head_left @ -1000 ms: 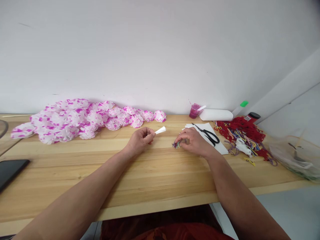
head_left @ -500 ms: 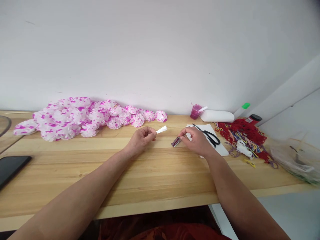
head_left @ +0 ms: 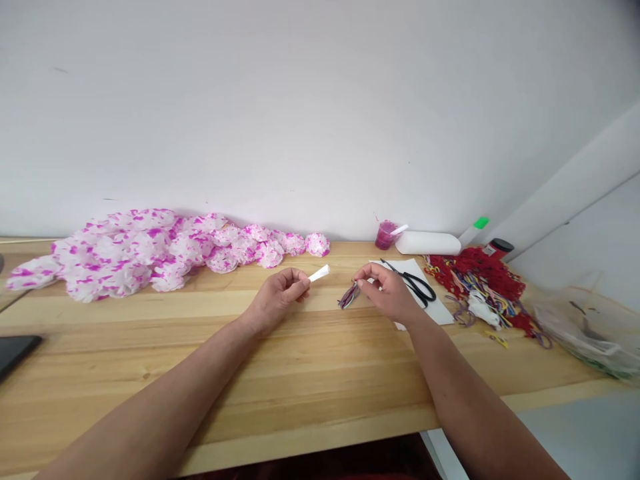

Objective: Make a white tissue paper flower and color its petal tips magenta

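Observation:
Between thumb and fingers, my left hand (head_left: 281, 293) pinches a narrow roll of folded white paper (head_left: 319, 273) that points up to the right. My right hand (head_left: 384, 292), to the right of it, pinches the top of a small bunch of purple, dark and white threads (head_left: 349, 297), which hangs down toward the table. A gap separates the paper from the threads. Just behind my right hand, black-handled scissors (head_left: 420, 287) lie on white paper sheets (head_left: 440, 312).
Pink-and-white paper flowers (head_left: 135, 247) are heaped along the wall. A cup of purple liquid (head_left: 385, 235), a white roll (head_left: 427, 243), a green-capped bottle (head_left: 475, 230), a pile of red and coloured yarn (head_left: 485, 277) and a plastic bag (head_left: 590, 327) stand right. A black device (head_left: 17, 353) lies left.
The threads now hang longer and lower from my right hand. Both hands keep their grips; the whole view has shifted slightly.

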Demonstrator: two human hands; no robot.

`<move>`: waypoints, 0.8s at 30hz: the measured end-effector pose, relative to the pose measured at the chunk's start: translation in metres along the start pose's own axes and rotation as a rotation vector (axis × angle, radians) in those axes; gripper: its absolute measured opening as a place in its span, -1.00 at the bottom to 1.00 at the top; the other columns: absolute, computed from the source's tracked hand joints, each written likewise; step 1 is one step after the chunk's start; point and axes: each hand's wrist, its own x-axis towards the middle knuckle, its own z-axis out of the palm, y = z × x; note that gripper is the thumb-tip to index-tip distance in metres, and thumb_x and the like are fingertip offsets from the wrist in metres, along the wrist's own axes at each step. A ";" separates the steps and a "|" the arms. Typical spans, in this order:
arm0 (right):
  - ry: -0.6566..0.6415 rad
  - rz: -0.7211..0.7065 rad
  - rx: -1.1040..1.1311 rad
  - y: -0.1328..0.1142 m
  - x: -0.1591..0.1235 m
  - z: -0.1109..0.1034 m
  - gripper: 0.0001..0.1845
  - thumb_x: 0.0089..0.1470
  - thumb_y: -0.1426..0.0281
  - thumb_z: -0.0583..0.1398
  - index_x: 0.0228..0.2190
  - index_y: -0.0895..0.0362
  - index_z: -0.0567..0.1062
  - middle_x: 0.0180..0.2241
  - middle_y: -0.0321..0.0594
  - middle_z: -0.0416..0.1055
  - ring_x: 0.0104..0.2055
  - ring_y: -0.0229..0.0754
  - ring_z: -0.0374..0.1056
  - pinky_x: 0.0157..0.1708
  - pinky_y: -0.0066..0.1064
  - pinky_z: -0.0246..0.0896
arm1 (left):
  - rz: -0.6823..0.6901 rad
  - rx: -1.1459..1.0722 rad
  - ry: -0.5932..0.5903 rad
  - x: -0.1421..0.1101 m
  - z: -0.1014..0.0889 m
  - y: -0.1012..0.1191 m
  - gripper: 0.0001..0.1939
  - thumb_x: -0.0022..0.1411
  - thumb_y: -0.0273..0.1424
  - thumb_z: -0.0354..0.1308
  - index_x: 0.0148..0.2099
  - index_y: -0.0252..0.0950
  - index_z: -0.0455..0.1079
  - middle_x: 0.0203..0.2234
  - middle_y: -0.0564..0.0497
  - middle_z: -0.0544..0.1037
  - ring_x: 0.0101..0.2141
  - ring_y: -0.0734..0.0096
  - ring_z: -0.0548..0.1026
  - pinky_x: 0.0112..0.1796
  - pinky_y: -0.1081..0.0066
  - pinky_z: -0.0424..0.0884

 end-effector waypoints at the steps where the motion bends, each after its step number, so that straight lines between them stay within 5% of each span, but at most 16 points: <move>1: -0.004 0.003 0.039 0.001 0.000 0.001 -0.91 0.09 0.33 0.18 -0.35 0.09 0.44 -0.34 -0.30 0.52 -0.44 -0.28 0.32 -0.39 -0.42 0.19 | -0.008 -0.023 0.000 0.000 0.001 0.000 -0.75 0.18 -0.21 0.23 -0.31 -0.30 0.35 -0.51 0.10 0.45 -0.46 0.52 0.36 -0.36 0.47 0.30; 9: -0.010 0.067 0.230 -0.003 0.000 0.006 -0.85 0.03 0.31 0.23 -0.35 0.11 0.44 -0.39 -0.28 0.51 -0.42 -0.27 0.38 -0.37 -0.41 0.23 | -0.035 -0.118 -0.020 -0.001 0.003 -0.001 -0.73 0.16 -0.21 0.26 -0.32 -0.31 0.34 -0.50 0.10 0.46 -0.45 0.53 0.39 -0.33 0.48 0.34; 16: -0.155 0.091 0.359 -0.008 -0.002 0.005 -0.77 0.04 0.28 0.28 -0.26 0.13 0.49 -0.38 -0.23 0.52 -0.36 -0.21 0.45 -0.29 -0.35 0.32 | -0.043 -0.154 -0.054 -0.002 0.004 -0.002 -0.72 0.17 -0.20 0.26 -0.31 -0.31 0.34 -0.49 0.08 0.49 -0.43 0.52 0.41 -0.31 0.47 0.35; 21: -0.116 0.022 0.145 -0.003 -0.003 0.002 -0.84 0.07 0.33 0.25 -0.28 0.12 0.55 -0.38 -0.23 0.52 -0.41 -0.24 0.40 -0.36 -0.38 0.27 | -0.031 -0.132 -0.051 -0.001 0.003 -0.003 -0.73 0.18 -0.21 0.26 -0.31 -0.31 0.34 -0.49 0.09 0.48 -0.43 0.53 0.41 -0.31 0.47 0.35; 24: -0.130 -0.145 -0.138 0.000 -0.002 0.001 -0.88 0.06 0.43 0.23 -0.36 0.10 0.60 -0.38 -0.23 0.52 -0.35 -0.21 0.38 -0.30 -0.35 0.24 | -0.032 -0.125 -0.052 -0.001 0.003 -0.003 -0.72 0.18 -0.19 0.26 -0.31 -0.31 0.34 -0.48 0.08 0.49 -0.43 0.52 0.42 -0.30 0.45 0.35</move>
